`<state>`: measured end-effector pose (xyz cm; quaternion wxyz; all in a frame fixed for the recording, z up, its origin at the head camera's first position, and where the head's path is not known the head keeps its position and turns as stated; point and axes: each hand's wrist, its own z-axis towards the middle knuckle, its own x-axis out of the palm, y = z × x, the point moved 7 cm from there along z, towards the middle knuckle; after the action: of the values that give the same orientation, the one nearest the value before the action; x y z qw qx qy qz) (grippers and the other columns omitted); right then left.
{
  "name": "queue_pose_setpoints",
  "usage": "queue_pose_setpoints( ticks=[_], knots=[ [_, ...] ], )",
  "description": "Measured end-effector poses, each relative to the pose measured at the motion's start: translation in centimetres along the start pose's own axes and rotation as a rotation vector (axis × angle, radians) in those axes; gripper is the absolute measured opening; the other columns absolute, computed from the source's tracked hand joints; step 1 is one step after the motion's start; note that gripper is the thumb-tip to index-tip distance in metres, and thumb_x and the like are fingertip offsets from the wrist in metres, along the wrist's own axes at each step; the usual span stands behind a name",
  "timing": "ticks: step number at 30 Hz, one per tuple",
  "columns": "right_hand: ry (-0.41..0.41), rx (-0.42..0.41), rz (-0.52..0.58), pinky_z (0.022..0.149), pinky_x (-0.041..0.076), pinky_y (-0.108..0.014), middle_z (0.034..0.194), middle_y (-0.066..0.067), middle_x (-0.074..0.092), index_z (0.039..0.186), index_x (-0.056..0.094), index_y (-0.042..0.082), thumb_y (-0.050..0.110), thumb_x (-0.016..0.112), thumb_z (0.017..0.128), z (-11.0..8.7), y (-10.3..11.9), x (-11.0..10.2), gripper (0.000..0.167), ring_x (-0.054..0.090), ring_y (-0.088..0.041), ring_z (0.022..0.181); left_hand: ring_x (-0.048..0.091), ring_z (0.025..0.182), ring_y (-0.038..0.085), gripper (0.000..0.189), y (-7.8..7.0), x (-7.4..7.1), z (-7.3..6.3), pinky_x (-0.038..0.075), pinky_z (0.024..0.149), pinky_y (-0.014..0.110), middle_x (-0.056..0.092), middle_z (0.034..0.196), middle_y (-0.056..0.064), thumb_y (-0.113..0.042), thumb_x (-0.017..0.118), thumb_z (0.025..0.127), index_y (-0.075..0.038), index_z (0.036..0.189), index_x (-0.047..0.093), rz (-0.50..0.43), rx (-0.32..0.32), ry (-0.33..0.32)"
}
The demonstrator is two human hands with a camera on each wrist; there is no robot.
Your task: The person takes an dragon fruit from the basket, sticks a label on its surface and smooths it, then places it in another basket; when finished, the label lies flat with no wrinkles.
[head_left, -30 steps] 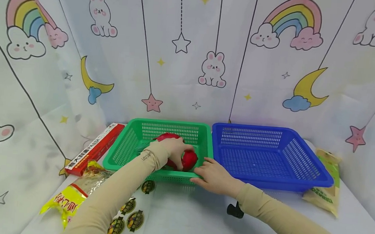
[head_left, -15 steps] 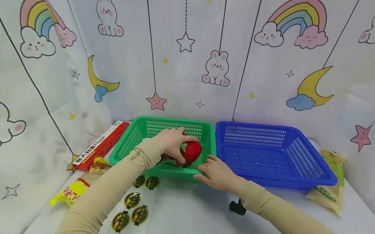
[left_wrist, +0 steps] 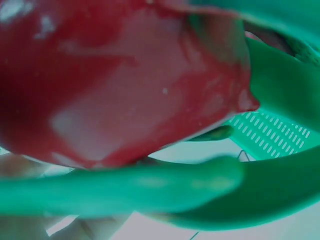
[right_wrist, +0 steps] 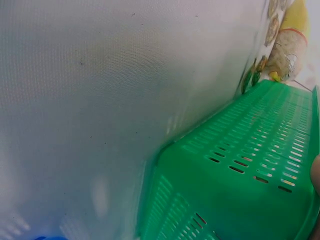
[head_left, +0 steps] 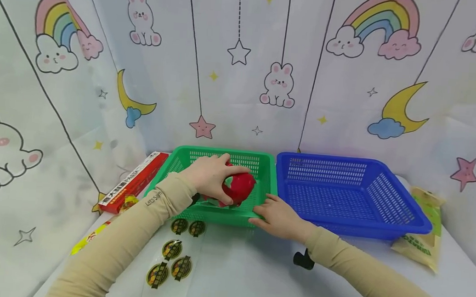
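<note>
My left hand [head_left: 209, 176] reaches into the green basket [head_left: 276, 181] and grips a glossy red dragon fruit [head_left: 244, 186], thumb on the near side and fingers over the far side. Up close in the left wrist view, the dragon fruit [left_wrist: 125, 85] fills the upper left, with a small pointed tip and long green strips around it. My right hand [head_left: 278, 218] holds the basket's front right corner, fingers over the rim and thumb outside. The hand covers part of whatever else lies in the basket.
A blue basket [head_left: 321, 196] adjoins on the right, with a green and tan bag [head_left: 419, 244] beyond it. To the left lie a red pasta box [head_left: 136, 183] and a yellow bag [head_left: 90, 239] partly under my sleeve. A sheet of round stickers [head_left: 171, 266] lies in front.
My left hand has taken hold of the dragon fruit and raised it a little within the basket. My right hand keeps its place at the corner. The view has shifted slightly.
</note>
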<state>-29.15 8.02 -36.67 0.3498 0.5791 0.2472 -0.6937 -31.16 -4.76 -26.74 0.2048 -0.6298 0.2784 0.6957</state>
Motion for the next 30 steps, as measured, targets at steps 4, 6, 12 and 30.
queue_pose_setpoints(
  ticks=[4,6,12,30],
  knots=[
    [-0.003,0.008,0.013,0.105,0.031,-0.052,0.057,0.015,0.045,0.083,0.060,0.018,0.037,0.052,0.092,0.0,-0.1,0.0,0.022,0.060,-0.012,0.076,0.053,0.089,0.018,0.075,-0.8,-0.6,-1.0,0.050,0.065,0.030,0.052,0.109,0.004,-0.055,0.069,0.067,-0.037,0.135,0.043,-0.014,0.022,-0.002],
    [-0.006,0.009,0.018,0.105,0.031,-0.052,0.060,0.013,0.051,0.086,0.062,0.018,0.036,0.053,0.092,0.0,-0.2,0.1,0.021,0.061,-0.013,0.079,0.053,0.092,0.018,0.075,-1.5,-0.7,-1.5,0.051,0.067,0.030,0.052,0.112,0.004,-0.056,0.069,0.067,-0.038,0.134,0.043,-0.018,0.039,-0.003],
    [-0.010,0.030,0.013,0.105,0.031,-0.051,0.084,0.006,0.069,0.106,0.068,0.016,0.034,0.055,0.091,0.0,-0.2,0.2,0.026,0.062,-0.016,0.091,0.053,0.099,0.020,0.076,-3.6,-0.5,-3.1,0.052,0.071,0.032,0.052,0.116,0.004,-0.057,0.069,0.065,-0.038,0.134,0.043,-0.013,0.108,0.005],
    [-0.023,0.017,-0.044,0.105,0.032,-0.051,0.069,0.009,0.059,0.082,0.060,0.017,0.028,0.056,0.091,-0.1,-0.1,0.1,0.014,0.057,-0.016,0.080,0.052,0.085,0.014,0.082,-7.3,1.9,-5.8,0.046,0.061,0.024,0.053,0.105,0.000,-0.058,0.070,0.063,-0.040,0.137,0.039,0.008,0.215,0.031]
  ],
)
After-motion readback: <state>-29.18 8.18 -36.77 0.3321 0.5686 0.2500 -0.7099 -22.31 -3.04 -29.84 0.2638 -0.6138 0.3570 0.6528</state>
